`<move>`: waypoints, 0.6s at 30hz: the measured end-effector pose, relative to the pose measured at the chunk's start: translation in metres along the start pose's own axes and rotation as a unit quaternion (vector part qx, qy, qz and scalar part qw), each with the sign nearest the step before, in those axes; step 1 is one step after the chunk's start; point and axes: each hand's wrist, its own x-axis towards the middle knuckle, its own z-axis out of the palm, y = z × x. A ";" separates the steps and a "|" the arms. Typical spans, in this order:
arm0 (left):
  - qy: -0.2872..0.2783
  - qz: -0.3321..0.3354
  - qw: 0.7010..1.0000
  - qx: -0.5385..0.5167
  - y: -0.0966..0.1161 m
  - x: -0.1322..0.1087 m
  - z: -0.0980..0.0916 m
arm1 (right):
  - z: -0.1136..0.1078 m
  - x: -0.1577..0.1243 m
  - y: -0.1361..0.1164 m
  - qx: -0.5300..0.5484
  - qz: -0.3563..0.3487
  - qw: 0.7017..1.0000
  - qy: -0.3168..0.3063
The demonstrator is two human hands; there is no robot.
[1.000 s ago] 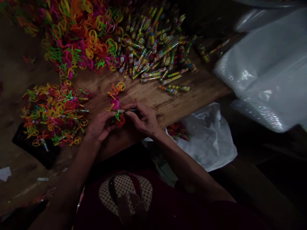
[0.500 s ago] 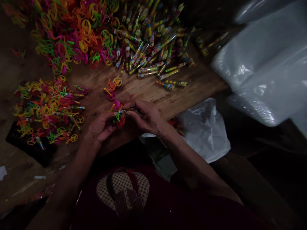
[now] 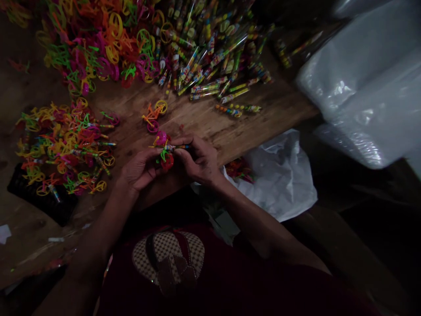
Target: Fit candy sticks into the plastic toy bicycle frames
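Above the table's near edge, my left hand (image 3: pixel 142 169) pinches a small plastic toy bicycle (image 3: pixel 165 158) with green, red and pink parts. My right hand (image 3: pixel 200 160) grips a thin candy tube (image 3: pixel 179 147) between thumb and forefinger, its end against the bicycle. How the two parts join is hidden by my fingers. Just beyond lies an orange toy bicycle (image 3: pixel 151 116) with a yellow and a pink wheel. To the left of my left hand is a pile of toy bicycles with tubes (image 3: pixel 69 149), partly over a black tray (image 3: pixel 42 204).
A large heap of colourful toy bicycles (image 3: pixel 98 44) covers the far left of the wooden table (image 3: pixel 204 123). Next to it lie many candy-filled tubes (image 3: pixel 210 66). A white plastic bag (image 3: pixel 279 184) hangs below the table edge. Big clear plastic bags (image 3: pixel 368 87) stand at right.
The tube and toy bicycle have shifted slightly up and right in view, and both hands keep their grip. The right hand's fingers have moved a little along the tube.
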 end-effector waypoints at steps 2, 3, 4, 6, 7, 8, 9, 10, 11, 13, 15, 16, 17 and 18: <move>-0.001 -0.002 1.000 0.003 0.001 0.000 0.001 | 0.004 -0.004 0.002 0.001 -0.004 1.000 0.023; -0.001 -0.004 1.000 0.006 0.001 -0.001 0.001 | 0.004 -0.004 0.003 0.003 -0.008 1.000 0.026; 0.000 -0.005 1.000 0.010 0.002 -0.001 0.000 | 0.003 -0.003 0.003 0.005 -0.010 1.000 0.020; 0.007 -0.002 1.000 0.018 0.001 -0.001 -0.001 | -0.002 0.002 0.003 0.006 -0.010 1.000 -0.017; 0.013 0.002 1.000 0.021 0.000 0.000 -0.001 | -0.006 0.006 0.002 0.003 -0.010 0.999 -0.048; 0.020 0.009 0.999 0.024 -0.001 0.000 -0.002 | -0.011 0.011 0.001 -0.002 -0.011 0.996 -0.083; 0.026 0.017 0.999 0.028 -0.003 0.001 -0.002 | -0.016 0.015 0.000 -0.008 -0.014 0.993 -0.117; 0.031 0.025 0.999 0.032 -0.004 0.002 -0.003 | -0.020 0.019 -0.001 -0.014 -0.018 0.989 -0.144; 0.034 0.031 0.998 0.037 -0.005 0.003 -0.003 | -0.024 0.022 -0.002 -0.022 -0.024 0.986 -0.163; 0.036 0.037 0.998 0.043 -0.008 0.004 -0.001 | -0.026 0.024 -0.002 -0.036 -0.035 0.983 -0.176; 0.042 0.043 0.997 0.041 -0.010 0.003 0.001 | -0.023 0.022 -0.001 -0.045 -0.046 0.984 -0.164; 0.045 0.049 0.997 0.039 -0.011 0.002 0.002 | -0.020 0.020 0.000 -0.048 -0.054 0.986 -0.153; 0.045 0.057 0.997 0.038 -0.011 0.001 0.002 | -0.018 0.018 0.001 -0.049 -0.062 0.987 -0.141; 0.043 0.068 0.996 0.040 -0.011 0.000 0.002 | -0.015 0.016 0.002 -0.049 -0.068 0.988 -0.131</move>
